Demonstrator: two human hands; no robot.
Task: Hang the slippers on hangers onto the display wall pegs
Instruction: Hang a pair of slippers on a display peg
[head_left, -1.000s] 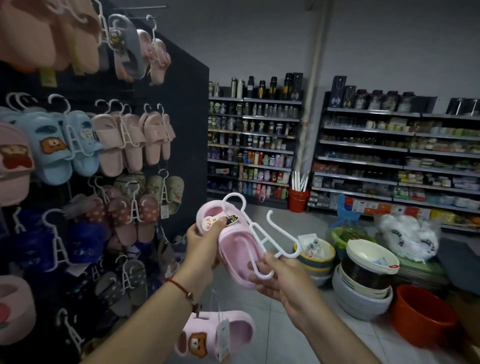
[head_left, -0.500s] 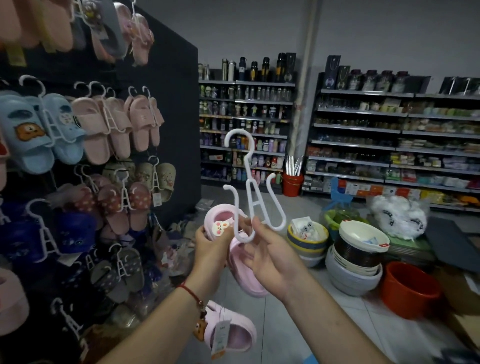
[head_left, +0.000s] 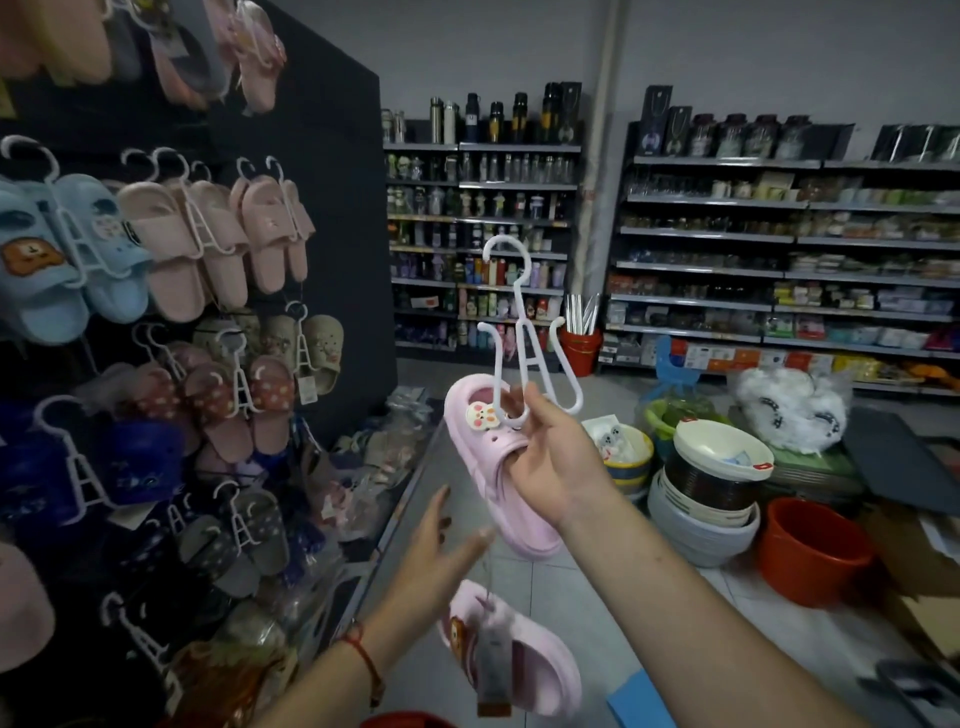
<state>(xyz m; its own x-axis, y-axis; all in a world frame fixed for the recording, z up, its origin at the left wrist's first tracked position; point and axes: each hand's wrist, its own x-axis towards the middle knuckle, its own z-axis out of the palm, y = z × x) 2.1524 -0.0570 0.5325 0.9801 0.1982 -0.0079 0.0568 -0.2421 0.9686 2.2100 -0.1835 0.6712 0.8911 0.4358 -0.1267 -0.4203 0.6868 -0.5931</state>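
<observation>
Two hands are in view: the left hand (head_left: 441, 551) and the right hand (head_left: 550, 462). There are two pink slippers (head_left: 498, 467), one held up and one (head_left: 514, 649) dangling lower. One white hanger (head_left: 524, 332) is held. On the display wall (head_left: 322, 156), one row carries two blue slippers (head_left: 67, 249) and four peach slippers (head_left: 208, 234). On the floor stand two red buckets (head_left: 815, 551), one near and one (head_left: 582, 351) by the far shelves. The bottles on the shelves are too many and too small to count.

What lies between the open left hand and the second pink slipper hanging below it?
Nothing: in the head view the left hand hovers just above the lower pink slipper, with only floor behind the gap.
</observation>
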